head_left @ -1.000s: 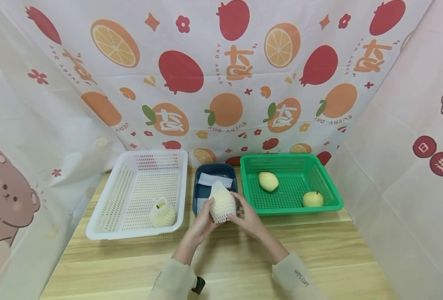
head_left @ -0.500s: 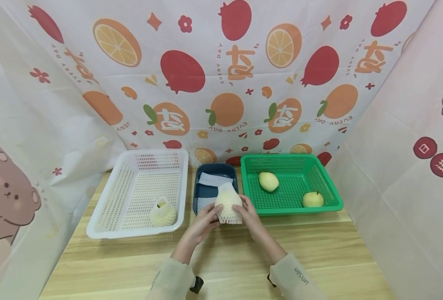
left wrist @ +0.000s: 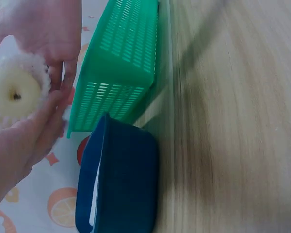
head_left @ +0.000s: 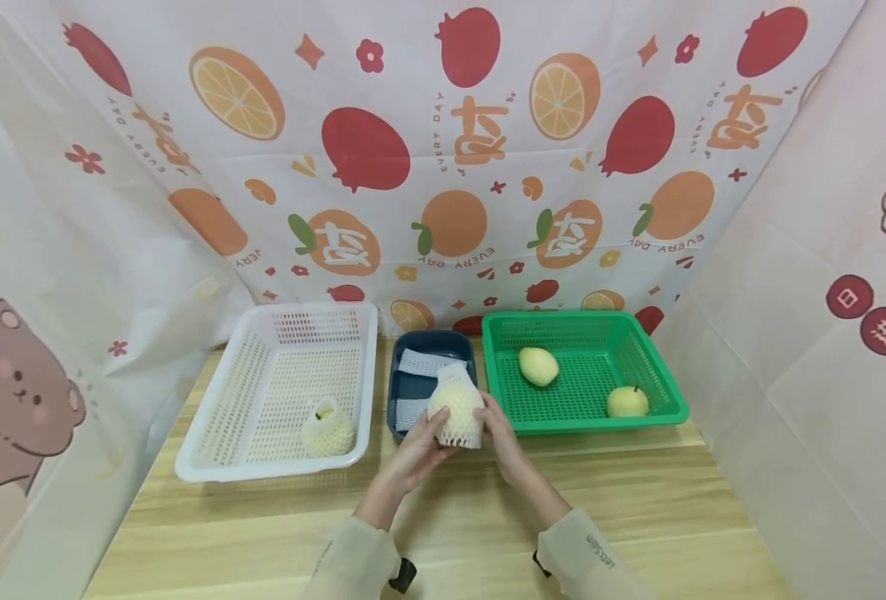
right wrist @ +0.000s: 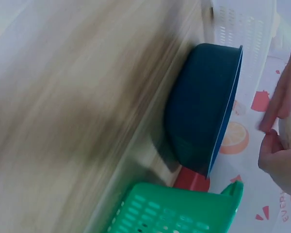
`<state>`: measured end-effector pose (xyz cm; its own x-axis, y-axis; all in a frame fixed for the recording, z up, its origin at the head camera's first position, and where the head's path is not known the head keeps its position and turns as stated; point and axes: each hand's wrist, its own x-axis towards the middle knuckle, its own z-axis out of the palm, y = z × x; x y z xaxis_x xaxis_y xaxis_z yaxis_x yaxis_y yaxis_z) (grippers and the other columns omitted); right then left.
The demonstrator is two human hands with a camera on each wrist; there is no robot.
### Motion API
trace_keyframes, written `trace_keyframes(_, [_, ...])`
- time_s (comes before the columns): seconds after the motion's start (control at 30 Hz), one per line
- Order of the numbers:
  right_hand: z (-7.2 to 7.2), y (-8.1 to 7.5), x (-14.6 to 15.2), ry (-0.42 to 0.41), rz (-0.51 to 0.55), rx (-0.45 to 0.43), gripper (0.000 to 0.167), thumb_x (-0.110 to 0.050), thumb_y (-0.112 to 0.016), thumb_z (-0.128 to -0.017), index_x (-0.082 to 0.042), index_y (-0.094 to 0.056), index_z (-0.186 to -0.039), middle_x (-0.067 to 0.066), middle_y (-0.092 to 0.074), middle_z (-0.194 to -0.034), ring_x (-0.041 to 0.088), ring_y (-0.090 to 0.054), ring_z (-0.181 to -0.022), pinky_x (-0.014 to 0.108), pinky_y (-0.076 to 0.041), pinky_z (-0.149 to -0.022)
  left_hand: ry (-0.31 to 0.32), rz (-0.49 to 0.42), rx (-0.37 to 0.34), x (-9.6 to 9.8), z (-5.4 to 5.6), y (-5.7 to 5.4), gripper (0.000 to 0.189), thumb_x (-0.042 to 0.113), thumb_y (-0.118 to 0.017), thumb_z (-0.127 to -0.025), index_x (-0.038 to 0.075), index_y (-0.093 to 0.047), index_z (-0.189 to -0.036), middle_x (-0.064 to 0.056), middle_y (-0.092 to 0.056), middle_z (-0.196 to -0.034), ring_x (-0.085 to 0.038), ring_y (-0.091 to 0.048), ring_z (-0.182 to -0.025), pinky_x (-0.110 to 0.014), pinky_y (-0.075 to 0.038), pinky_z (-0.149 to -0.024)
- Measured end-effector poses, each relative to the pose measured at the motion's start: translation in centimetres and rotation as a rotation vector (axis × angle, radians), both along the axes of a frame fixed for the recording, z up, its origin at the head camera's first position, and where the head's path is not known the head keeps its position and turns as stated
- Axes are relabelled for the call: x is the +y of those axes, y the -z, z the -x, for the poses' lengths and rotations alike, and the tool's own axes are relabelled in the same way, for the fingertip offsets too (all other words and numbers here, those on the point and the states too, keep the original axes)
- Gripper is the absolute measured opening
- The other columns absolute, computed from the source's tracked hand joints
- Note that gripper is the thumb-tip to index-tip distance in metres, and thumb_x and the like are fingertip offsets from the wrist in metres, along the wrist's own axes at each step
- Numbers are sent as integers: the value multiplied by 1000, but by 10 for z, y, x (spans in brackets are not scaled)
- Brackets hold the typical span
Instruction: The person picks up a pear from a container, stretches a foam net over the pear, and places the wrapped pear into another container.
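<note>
In the head view a pale yellow pear (head_left: 452, 406) in a white foam net sleeve is held up between both hands, in front of the dark blue tray. My left hand (head_left: 416, 454) grips it from the left, thumb on the near face and fingers beneath. From the right side, my right hand (head_left: 499, 429) holds the pear's netting near its lower part. The sleeve narrows above the fruit, and its frayed lower edge hangs below. Through the sleeve's open end, the left wrist view shows the pear's dark-centred end (left wrist: 14, 92).
The dark blue tray (head_left: 411, 385) holds folded white foam nets (head_left: 426, 363). At left, a white basket (head_left: 213, 417) contains one netted pear (head_left: 327, 432). The green basket (head_left: 585, 423) at right has two bare pears (head_left: 538, 367). Wooden table (head_left: 480, 533) extends in front.
The netted pear and both hands have shifted slightly right. The pear's tilt has changed a little, and the left thumb now lies further over its front.
</note>
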<state>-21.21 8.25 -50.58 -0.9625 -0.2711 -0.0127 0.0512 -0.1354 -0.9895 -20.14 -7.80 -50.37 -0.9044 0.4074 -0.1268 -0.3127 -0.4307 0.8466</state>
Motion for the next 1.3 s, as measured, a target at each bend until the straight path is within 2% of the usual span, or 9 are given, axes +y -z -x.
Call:
trace_keyframes(0.17, [0,-4,1,74,-123,76,48,-21,-47,-94,-1,-36,-137,18,-43,-131,28,-41,-116,43,-35,-93,-134,99,6,2,-1,-1,60,23,-51,-95,1,-13,-137,-23,-35,-128,-22,-48,-108,-38,-39,-94])
trace_keyframes(0.27, [-1,-7,0,92,-174,82,55,-24,-54,-93,0,-33,-138,18,-42,-132,30,-43,-116,40,-41,-90,-170,166,20,3,-2,-2,64,24,-55,-93,2,-14,-137,-25,-33,-130,-24,-47,-109,-38,-39,-95])
trace_keyframes(0.4, [-2,-10,-2,83,-214,43,69,-28,-63,-88,0,-26,-140,19,-36,-136,32,-39,-121,39,-42,-92,-160,216,45,4,-4,-4,68,31,-51,-94,2,-11,-140,-27,-30,-133,-28,-44,-114,-41,-36,-97])
trace_keyframes(0.53, [-10,-26,-3,82,-198,12,67,-23,-63,-89,3,-26,-138,23,-34,-137,35,-35,-125,42,-39,-94,-158,217,43,1,-7,-8,65,34,-46,-97,2,-12,-141,-29,-29,-134,-31,-41,-118,-43,-36,-97])
trace_keyframes(0.63, [-8,-22,-2,81,-130,-23,64,-23,-62,-88,2,-29,-137,22,-39,-134,30,-47,-114,39,-45,-87,-174,231,48,-1,-7,-9,64,34,-46,-96,1,-14,-141,-27,-30,-134,-31,-41,-118,-42,-38,-95])
trace_keyframes(0.77, [3,-2,1,73,-18,-76,64,-26,-63,-87,-2,-30,-137,20,-46,-129,20,-56,-96,33,-48,-77,-184,232,55,-2,-6,-8,63,32,-48,-96,-3,-18,-139,-25,-33,-131,-28,-44,-113,-42,-41,-92])
trace_keyframes(0.97, [3,-2,2,52,58,-99,65,-29,-60,-88,-1,-28,-138,20,-47,-125,22,-55,-100,34,-48,-81,-112,120,49,1,-4,-9,63,30,-44,-97,-6,-15,-140,-28,-34,-132,-28,-43,-115,-49,-34,-97])
trace_keyframes(1.13, [2,-2,4,35,39,-90,64,-30,-60,-87,-3,-32,-137,18,-49,-124,22,-54,-101,35,-47,-82,-105,110,44,0,-4,-9,62,26,-46,-97,-5,-14,-139,-26,-38,-128,-25,-49,-108,-48,-37,-95])
trace_keyframes(1.3, [3,0,9,-13,-25,-80,62,-32,-57,-89,-5,-31,-139,17,-46,-129,25,-51,-108,42,-41,-91,-166,154,45,1,-3,-7,59,21,-52,-94,-5,-18,-136,-26,-42,-123,-22,-53,-102,-41,-44,-89])
